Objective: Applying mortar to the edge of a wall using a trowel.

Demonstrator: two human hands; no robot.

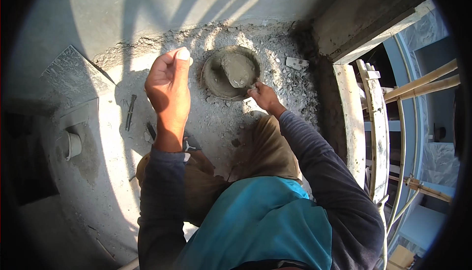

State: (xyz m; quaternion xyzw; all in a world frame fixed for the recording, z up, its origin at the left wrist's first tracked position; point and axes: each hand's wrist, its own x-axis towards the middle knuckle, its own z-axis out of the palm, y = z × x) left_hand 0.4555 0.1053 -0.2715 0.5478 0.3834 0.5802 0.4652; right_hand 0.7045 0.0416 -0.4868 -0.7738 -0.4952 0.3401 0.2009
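A round basin [206, 76] of wet grey mortar [216, 81] sits on the rubble-strewn floor ahead of me. At its near right rim my right hand [264, 96] is closed around the handle of a trowel. The trowel's blade [237, 71], smeared with mortar, lies across the inside of the basin. My left hand [168, 81] is raised to the left of the basin, touching nothing around it. Its fingers are curled in, with the thumb pressed up against them; anything inside them is hidden.
A long narrow metal tool [131, 113] lies on the floor at left. Farther left are a mortar-spattered board [78, 71] and a white cup-shaped container [73, 145]. A plastered wall [162, 4] rises ahead. On the right, wooden planks [376, 132] and bamboo poles [423, 85] stand beyond the ledge.
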